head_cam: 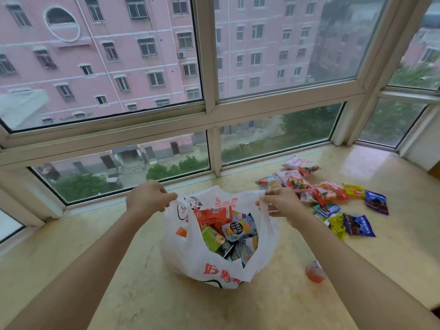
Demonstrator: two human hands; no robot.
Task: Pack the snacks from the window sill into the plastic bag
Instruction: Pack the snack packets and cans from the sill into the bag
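While left hand [147,196] and right hand [281,203] each pinch a handle of the white printed plastic bag [190,258], its mouth should be held wide for the loose foil snack packets [328,194].

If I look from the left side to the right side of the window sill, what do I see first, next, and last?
Left hand → plastic bag → right hand → small orange snack cup → purple packet.
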